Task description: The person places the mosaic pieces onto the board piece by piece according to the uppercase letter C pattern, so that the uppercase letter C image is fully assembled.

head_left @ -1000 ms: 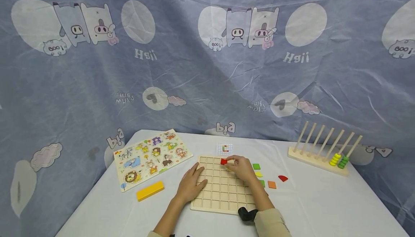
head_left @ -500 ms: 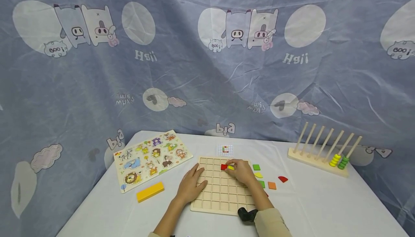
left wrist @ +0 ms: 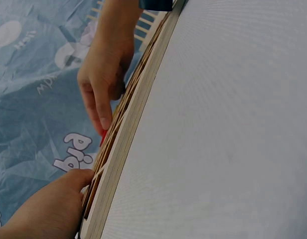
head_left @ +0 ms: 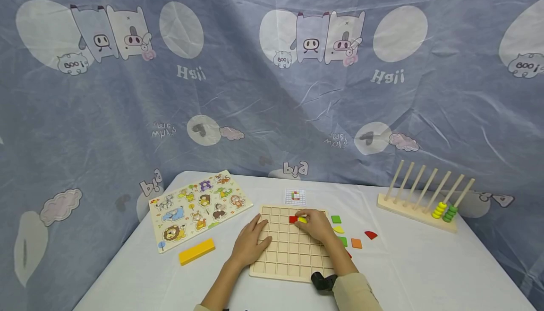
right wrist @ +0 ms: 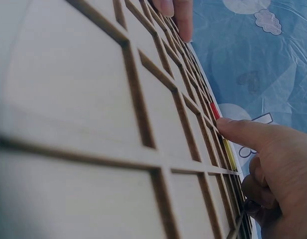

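— From the head view, where are your hands?

— My left hand point(head_left: 250, 242) lies flat with relaxed fingers on the left edge of the wooden grid board point(head_left: 291, 254), holding nothing. My right hand point(head_left: 316, 226) is at the far rows, and its fingertips press the yellow tile point(head_left: 302, 220), which sits in a cell just right of the red tile point(head_left: 293, 219).

— And the left wrist view?

— It looks along the board edge point(left wrist: 126, 149). The red tile point(left wrist: 102, 138) shows just under my right fingertips point(left wrist: 104, 119) (the yellow one is hidden there).

— The right wrist view?

— My index finger point(right wrist: 238, 130) points at the red tile point(right wrist: 215, 110) and the yellow tile point(right wrist: 228, 152) lies below it. The other fingers are curled; I cannot tell if they pinch. The right hand is the nearer one.
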### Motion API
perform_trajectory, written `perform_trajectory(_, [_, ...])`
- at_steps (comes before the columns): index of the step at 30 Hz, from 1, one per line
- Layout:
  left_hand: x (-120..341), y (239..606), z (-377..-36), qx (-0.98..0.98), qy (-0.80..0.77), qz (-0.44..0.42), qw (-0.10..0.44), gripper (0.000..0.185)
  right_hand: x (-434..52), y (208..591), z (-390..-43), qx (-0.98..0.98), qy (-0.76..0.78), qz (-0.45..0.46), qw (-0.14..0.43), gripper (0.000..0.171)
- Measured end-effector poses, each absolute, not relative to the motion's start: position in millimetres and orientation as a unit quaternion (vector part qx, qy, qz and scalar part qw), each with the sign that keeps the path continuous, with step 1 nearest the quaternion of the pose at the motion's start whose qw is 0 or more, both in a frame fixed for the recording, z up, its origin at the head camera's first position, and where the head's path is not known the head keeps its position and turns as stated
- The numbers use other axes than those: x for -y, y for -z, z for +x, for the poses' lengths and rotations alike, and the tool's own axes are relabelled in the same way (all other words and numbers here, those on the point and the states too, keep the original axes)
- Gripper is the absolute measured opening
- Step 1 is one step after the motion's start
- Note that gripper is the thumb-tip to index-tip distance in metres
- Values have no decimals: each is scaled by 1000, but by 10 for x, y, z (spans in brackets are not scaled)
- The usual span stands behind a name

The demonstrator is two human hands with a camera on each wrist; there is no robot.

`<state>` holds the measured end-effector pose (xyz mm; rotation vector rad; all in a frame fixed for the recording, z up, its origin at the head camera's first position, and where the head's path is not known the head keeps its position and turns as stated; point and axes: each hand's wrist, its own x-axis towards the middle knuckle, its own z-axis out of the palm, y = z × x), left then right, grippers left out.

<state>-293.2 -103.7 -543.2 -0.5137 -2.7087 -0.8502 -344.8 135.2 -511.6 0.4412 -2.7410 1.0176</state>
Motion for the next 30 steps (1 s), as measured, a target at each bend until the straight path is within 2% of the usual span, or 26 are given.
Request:
perform_trajectory(11, [1037,5431,-2914,931,291,-180,128,55,-1379,5060,-3395,915,-371,136,79,30])
perform_trajectory(17, [1038,5431,-2927,932,288,-177,128,55,-1468,4894,-3338,904,-404,115,79,26])
perform_trajectory(23, [1037,5435,-2934,932,287,-180,131,55,-1728,4804,-3271,913,-380,108,105,25])
perform_trajectory(30, [1031,5433,-2937,931,285,-183,135,55,-2146,4830,-3191,918,-371,105,89,26])
